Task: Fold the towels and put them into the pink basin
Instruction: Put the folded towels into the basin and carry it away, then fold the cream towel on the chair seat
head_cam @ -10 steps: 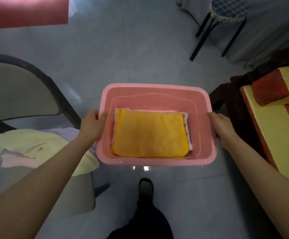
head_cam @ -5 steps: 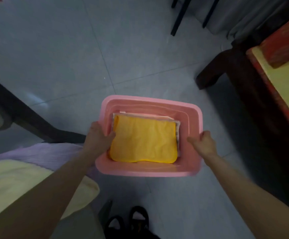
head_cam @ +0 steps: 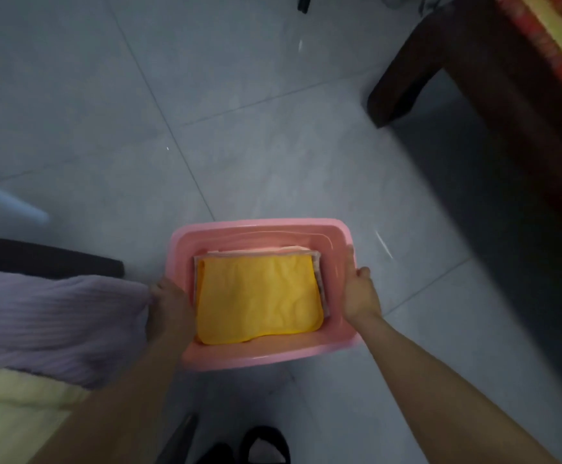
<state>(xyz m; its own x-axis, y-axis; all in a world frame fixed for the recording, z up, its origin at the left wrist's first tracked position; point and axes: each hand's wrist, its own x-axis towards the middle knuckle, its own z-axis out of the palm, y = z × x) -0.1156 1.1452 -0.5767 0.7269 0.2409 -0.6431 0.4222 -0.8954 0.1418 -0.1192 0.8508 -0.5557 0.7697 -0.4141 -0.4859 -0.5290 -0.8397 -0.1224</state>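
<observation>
The pink basin (head_cam: 259,354) is low over the grey tiled floor, directly below me. A folded orange towel (head_cam: 259,296) lies on top inside it, over other folded towels whose pale edges show at the back and right. My left hand (head_cam: 169,306) grips the basin's left rim. My right hand (head_cam: 360,293) grips the right rim, thumb over the edge. At the left, unfolded lilac towel (head_cam: 55,323) and pale yellow towel (head_cam: 15,410) lie in a heap.
A dark wooden furniture leg (head_cam: 406,68) and frame with a red and yellow cushion (head_cam: 557,38) stand at the right. A dark chair foot (head_cam: 48,262) runs along the left. My black shoes (head_cam: 266,443) show at the bottom edge.
The basin has come down toward the floor with both hands on its rims. The view has tilted further down, so the chair and the far room have left the frame.
</observation>
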